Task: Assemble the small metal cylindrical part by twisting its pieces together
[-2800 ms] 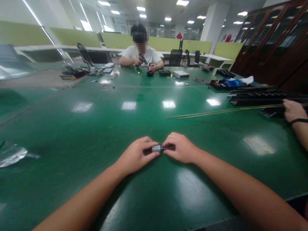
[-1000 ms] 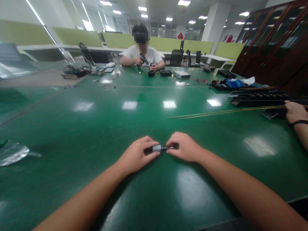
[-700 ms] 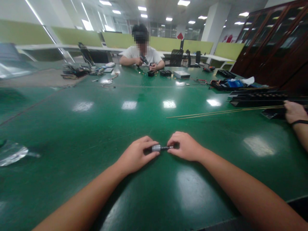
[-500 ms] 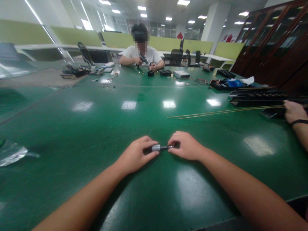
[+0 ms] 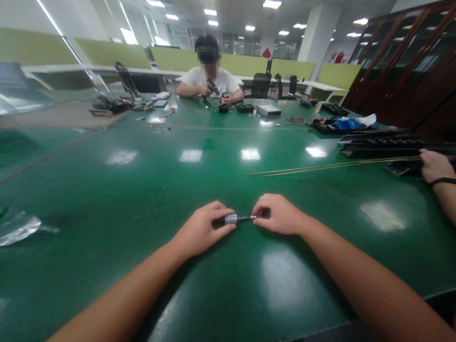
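Both my hands rest on the green table (image 5: 149, 190) near its front edge. My left hand (image 5: 201, 230) is closed around a small silver cylinder (image 5: 231, 219), most of which is hidden in my fingers. A thin dark shaft (image 5: 245, 218) sticks out of the cylinder to the right. My right hand (image 5: 280, 214) pinches the far end of that shaft with its fingertips.
Two long thin brass rods (image 5: 331, 165) lie to the right. Black trays (image 5: 381, 145) sit beyond them, where another person's hand (image 5: 434, 165) rests. A person in a white shirt (image 5: 210, 80) works at the far side among small parts. Crumpled clear plastic (image 5: 17, 228) lies at the left.
My right hand has drawn slightly to the right, so more of the dark shaft shows between my hands. My left hand has stayed put.
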`<state>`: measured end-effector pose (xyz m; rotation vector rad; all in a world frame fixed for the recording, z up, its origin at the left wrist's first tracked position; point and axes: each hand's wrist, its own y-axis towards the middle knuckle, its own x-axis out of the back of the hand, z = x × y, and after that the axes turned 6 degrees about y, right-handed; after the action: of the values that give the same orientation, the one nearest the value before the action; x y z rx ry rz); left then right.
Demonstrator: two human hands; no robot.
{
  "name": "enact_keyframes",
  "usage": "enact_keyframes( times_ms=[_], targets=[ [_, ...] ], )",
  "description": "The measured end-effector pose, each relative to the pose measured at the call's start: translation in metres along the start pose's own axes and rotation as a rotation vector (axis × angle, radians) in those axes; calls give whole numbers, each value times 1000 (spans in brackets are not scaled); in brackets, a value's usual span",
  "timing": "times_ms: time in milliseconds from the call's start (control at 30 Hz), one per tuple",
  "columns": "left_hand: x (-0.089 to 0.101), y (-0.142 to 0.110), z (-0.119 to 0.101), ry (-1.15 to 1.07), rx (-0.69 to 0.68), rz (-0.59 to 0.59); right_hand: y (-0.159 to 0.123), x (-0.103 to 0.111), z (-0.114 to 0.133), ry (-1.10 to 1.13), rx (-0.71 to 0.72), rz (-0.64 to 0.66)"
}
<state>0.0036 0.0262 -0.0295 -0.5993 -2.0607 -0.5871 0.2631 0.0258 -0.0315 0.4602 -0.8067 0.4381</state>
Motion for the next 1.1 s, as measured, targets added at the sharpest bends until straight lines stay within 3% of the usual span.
enact_keyframes(
  times_ms=[467, 600, 867, 1100],
  targets=[
    [0, 0, 1, 12, -1, -4, -3, 19, -11, 25, -64, 63],
    [-1, 0, 1, 11, -11, -12, 0, 11, -6, 35, -12, 53],
    [-1, 1, -1, -6, 11, -72, 16, -27, 9, -6, 101, -54],
    [-1, 0, -4, -2, -4, -76, 5, -19, 3, 6, 77, -50]
  ],
)
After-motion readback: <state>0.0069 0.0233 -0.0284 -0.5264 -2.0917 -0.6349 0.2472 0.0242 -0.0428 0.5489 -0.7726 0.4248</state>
